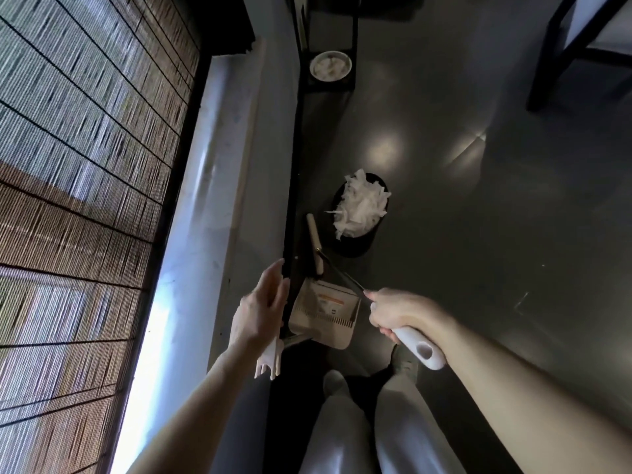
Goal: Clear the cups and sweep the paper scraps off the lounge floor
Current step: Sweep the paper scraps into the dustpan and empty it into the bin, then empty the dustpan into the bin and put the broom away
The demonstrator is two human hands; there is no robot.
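Right hand [390,313] tight around broom handle [421,350]; left hand [260,306], grip unclear; dustpan label [330,300] illegible.

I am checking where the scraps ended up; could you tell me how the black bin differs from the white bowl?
The black bin is dark; the white bowl is pale and looks smaller. The bin's paper scraps heap above its rim; the bowl's contents lie below its rim. The bin stands on the floor; the bowl sits on a dark base. Both hold white material.
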